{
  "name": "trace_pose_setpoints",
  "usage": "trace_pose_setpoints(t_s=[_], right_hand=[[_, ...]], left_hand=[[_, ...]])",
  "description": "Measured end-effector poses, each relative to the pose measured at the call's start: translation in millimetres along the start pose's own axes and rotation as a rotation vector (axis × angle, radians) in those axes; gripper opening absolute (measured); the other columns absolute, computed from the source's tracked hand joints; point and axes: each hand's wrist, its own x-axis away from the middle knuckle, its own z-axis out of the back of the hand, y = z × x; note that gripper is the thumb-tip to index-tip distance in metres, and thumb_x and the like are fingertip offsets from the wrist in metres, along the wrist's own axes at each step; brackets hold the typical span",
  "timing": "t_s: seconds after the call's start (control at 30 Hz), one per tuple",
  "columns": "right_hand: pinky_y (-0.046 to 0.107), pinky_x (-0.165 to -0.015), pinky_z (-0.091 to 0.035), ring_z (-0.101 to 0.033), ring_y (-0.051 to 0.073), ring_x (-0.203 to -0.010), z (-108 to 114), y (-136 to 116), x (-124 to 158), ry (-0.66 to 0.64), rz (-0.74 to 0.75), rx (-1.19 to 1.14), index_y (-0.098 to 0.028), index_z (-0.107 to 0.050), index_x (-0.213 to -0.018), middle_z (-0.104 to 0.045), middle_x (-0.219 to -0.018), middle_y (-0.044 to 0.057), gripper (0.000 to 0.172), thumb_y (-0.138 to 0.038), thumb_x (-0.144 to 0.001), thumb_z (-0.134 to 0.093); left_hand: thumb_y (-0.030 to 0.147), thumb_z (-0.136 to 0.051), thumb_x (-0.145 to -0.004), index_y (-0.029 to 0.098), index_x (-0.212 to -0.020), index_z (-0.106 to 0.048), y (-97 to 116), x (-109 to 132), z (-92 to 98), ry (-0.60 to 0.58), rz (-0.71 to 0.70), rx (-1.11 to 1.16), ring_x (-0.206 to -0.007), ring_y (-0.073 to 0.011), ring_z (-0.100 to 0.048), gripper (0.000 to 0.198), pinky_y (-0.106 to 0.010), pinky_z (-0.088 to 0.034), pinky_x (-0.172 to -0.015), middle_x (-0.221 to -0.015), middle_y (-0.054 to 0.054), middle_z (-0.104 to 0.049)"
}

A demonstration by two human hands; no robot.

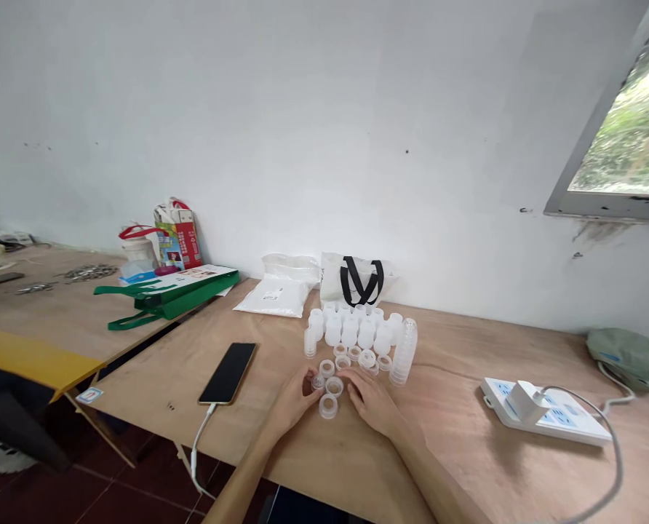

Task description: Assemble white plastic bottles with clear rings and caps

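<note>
My left hand has its thumb and fingers curled around a small clear plastic cap at the table's middle. Opposite it, my right hand lies low over the wood, fingers stretched forward and apart, holding nothing I can see. Between the hands are several translucent plastic rings, one close to the right fingers and another nearer me. More rings lie just beyond. Behind them stand rows of frosted white plastic bottles, flanked by a tall leaning stack of clear rings and a shorter stack.
A phone on a charging cable lies to the left. At right is a power strip with a plugged-in adapter, near a green cap. A white plastic packet, a black-handled bag and a green bag lie toward the wall.
</note>
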Motion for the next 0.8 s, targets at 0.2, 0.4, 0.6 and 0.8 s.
trace_pose_setpoints(t_s=[0.2,0.4,0.6,0.8], right_hand=[[0.048,-0.117,-0.04,-0.047,0.022,-0.143,2,3,-4,-0.031,0.047,0.141,-0.029,-0.058,-0.139,-0.052,-0.154,0.004,0.079,0.009,-0.072,-0.038],[0.059,-0.125,-0.024,-0.032,0.025,-0.152,-1,2,-28,-0.035,0.15,0.284,-0.033,-0.06,-0.138,-0.036,-0.165,0.002,0.069,0.008,-0.084,-0.045],[0.07,-0.123,-0.019,-0.031,0.032,-0.152,-15,-3,-47,0.03,0.117,0.377,-0.024,-0.06,-0.138,-0.034,-0.165,0.01,0.059,0.006,-0.088,-0.048],[0.067,-0.123,-0.02,-0.035,0.033,-0.151,-13,-2,-44,0.113,0.058,0.426,-0.02,-0.061,-0.136,-0.038,-0.163,0.014,0.051,0.002,-0.091,-0.05]], left_hand=[[0.033,-0.067,-0.08,0.022,-0.101,-0.059,0,0,1.0,0.009,0.026,0.018,-0.098,-0.0234,-0.065,0.025,-0.034,-0.05,-0.092,-0.102,-0.005,-0.07],[0.031,-0.065,-0.084,0.022,-0.118,-0.061,-2,0,3.0,-0.036,-0.005,0.023,-0.109,-0.0248,-0.063,0.036,-0.038,-0.047,-0.101,-0.118,-0.008,-0.07],[0.032,-0.065,-0.084,0.023,-0.117,-0.065,1,3,4.5,-0.031,0.019,-0.113,-0.11,-0.027,-0.061,0.034,-0.041,-0.045,-0.103,-0.116,-0.007,-0.07],[0.03,-0.063,-0.085,0.023,-0.115,-0.064,6,4,4.7,-0.039,0.035,-0.143,-0.107,-0.0262,-0.062,0.032,-0.038,-0.046,-0.099,-0.112,-0.006,-0.071]])
